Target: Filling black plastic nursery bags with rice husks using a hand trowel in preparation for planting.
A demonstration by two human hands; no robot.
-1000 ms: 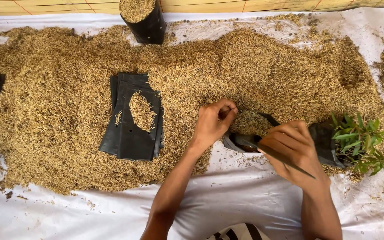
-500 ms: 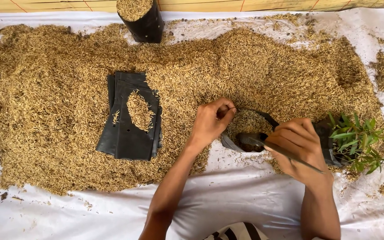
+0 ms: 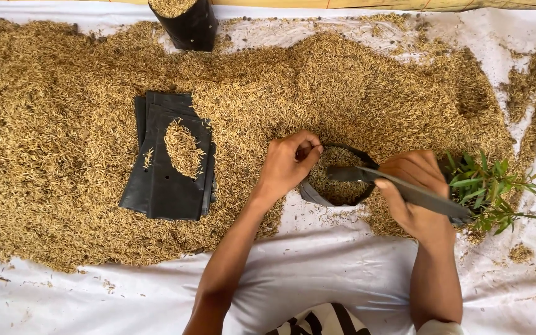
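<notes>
White sheet [image 3: 342,279] covers ground, wrinkled, flecked with stray husks near left. Broad golden husk pile [image 3: 57,155] spreads across far half. Yellowish woven edge [image 3: 404,4] runs along far border. Soft, even daylight.

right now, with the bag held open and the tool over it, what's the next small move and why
Probably push the tool down into the husk inside the bag. The left hand holds its rim open, the right hand has the tip over the filling, and the seedling waits beside it.
</notes>
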